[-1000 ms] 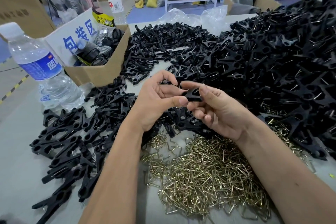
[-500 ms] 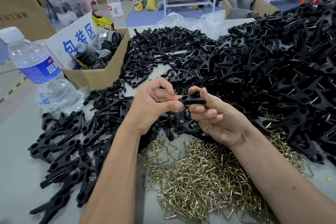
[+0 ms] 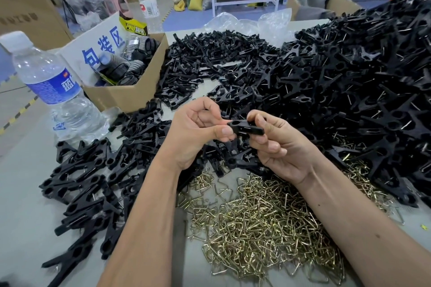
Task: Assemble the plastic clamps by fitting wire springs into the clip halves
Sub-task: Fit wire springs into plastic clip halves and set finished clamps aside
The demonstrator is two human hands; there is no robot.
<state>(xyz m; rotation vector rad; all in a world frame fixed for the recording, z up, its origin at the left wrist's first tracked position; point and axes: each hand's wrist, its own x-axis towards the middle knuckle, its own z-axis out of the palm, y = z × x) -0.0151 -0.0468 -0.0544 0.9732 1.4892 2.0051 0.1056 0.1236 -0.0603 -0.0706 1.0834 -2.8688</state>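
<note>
We hold one black clip (image 3: 245, 127) between both hands above the heaps of parts.

Around us the big heap of black clips (image 3: 338, 91) fills the right of the table (image 3: 21, 193), the brass wire springs (image 3: 263, 223) lie nearest; the cardboard box (image 3: 130, 93) at left holds dark ribbed rolls and a packet; the water bottle (image 3: 50, 91) is part full; our left hand (image 3: 196, 133) pinches the clip's end with thumb and forefinger, our right hand (image 3: 277, 144) grips its other end; whether a spring is seated we cannot tell; we should keep the halves aligned, then press the wire squarely in.
</note>
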